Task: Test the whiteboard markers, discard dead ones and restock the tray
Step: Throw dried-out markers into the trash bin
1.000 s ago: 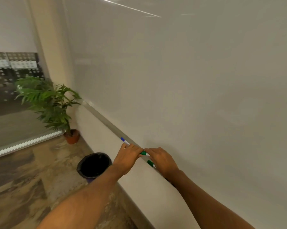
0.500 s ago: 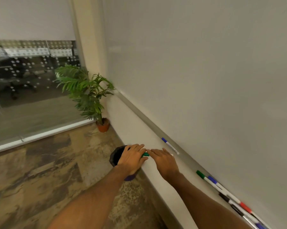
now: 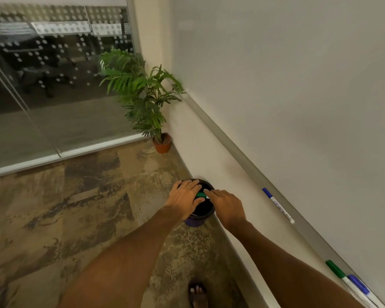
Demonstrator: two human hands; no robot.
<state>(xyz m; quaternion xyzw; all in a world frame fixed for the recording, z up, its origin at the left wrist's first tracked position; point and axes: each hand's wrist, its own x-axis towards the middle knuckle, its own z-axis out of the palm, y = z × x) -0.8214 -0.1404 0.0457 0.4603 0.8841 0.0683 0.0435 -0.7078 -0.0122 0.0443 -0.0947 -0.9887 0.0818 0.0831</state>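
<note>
A green marker [image 3: 201, 195] is held between both hands directly above the black waste bin [image 3: 206, 213] on the floor. My left hand [image 3: 185, 200] grips one end and my right hand [image 3: 226, 206] pinches the other; most of the marker is hidden by fingers. On the whiteboard tray [image 3: 249, 165] lies a blue-capped marker [image 3: 278, 205]. Further right on the tray a green-capped marker [image 3: 336, 270] and another blue-capped marker [image 3: 359, 284] lie side by side.
A potted palm [image 3: 142, 101] stands in the corner by the glass partition [image 3: 42, 96]. The whiteboard [image 3: 298, 85] fills the right wall. My sandalled foot [image 3: 198, 293] is on the patterned floor just below the bin.
Both hands carried the green marker away from the tray and down, now over the bin's mouth. The view turned left and downward.
</note>
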